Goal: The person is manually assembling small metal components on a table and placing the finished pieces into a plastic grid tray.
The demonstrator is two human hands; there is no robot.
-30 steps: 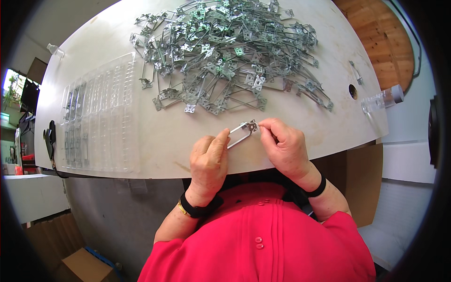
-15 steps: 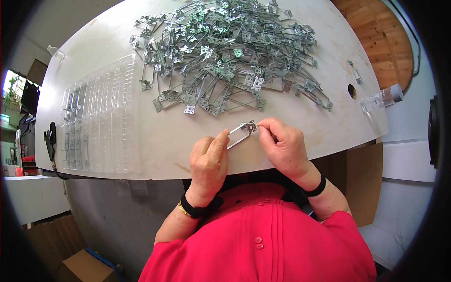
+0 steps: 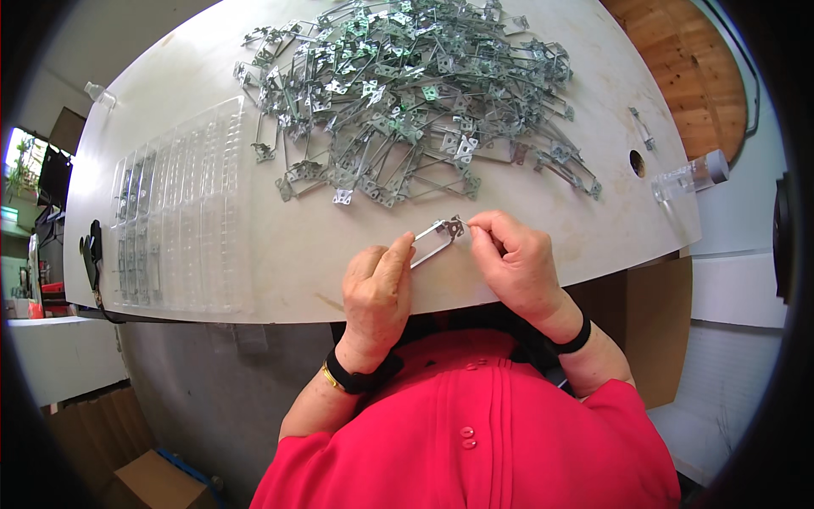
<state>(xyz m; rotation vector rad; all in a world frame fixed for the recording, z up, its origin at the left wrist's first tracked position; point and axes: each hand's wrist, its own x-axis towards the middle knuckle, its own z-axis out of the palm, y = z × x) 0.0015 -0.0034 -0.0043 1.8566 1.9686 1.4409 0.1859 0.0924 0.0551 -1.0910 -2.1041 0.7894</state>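
So, the bracket, a small metal frame with two rods and a plate at one end, sits between both hands just above the near part of the desk. The rod end disappears into the left hand, whose fingers are closed on it, and the rods slant up and right from there. The plate end sticks out toward the right hand. Its thumb and index finger come close together right at the plate's tip, but it's too small to tell if they're actually pinching any of it.

Posewise, the left hand is back-up with its fingers pointing away from the body, while the right one leans inward to the left with its other fingers curled. Both forearms come up from below, past a red shirt, and each wrist has a black band.

Further out, a big messy pile of similar brackets covers the far middle of the desk. Off left there's a clear tray with metal parts in its left-hand rows, and scissors beside it. Over right, a clear bottle lies near the desk's edge, close to a hole.
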